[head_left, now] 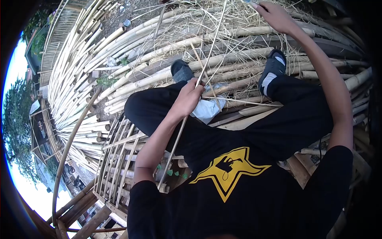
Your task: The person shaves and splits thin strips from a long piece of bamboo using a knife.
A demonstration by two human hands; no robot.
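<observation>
My left hand (189, 97) is closed round a long, thin bamboo strip (212, 44), in front of my bent left knee. The strip runs aslant from the top edge down past my left forearm. Stretched far forward to the top right, my right hand (276, 16) is closed, fingers partly cut off by the frame edge. A small pale blue thing (251, 2) shows at its fingertips, too little of it visible to name. Between my legs lies a crumpled white plastic bag (207, 110), with loose bamboo slats (242, 101) beside it.
Long bamboo poles (147, 79) cover the ground ahead and to the left. Fine shavings (238, 24) are heaped beyond my sandalled feet (273, 67). A slatted bamboo frame (119, 167) stands at my left, near a curved pole (69, 141).
</observation>
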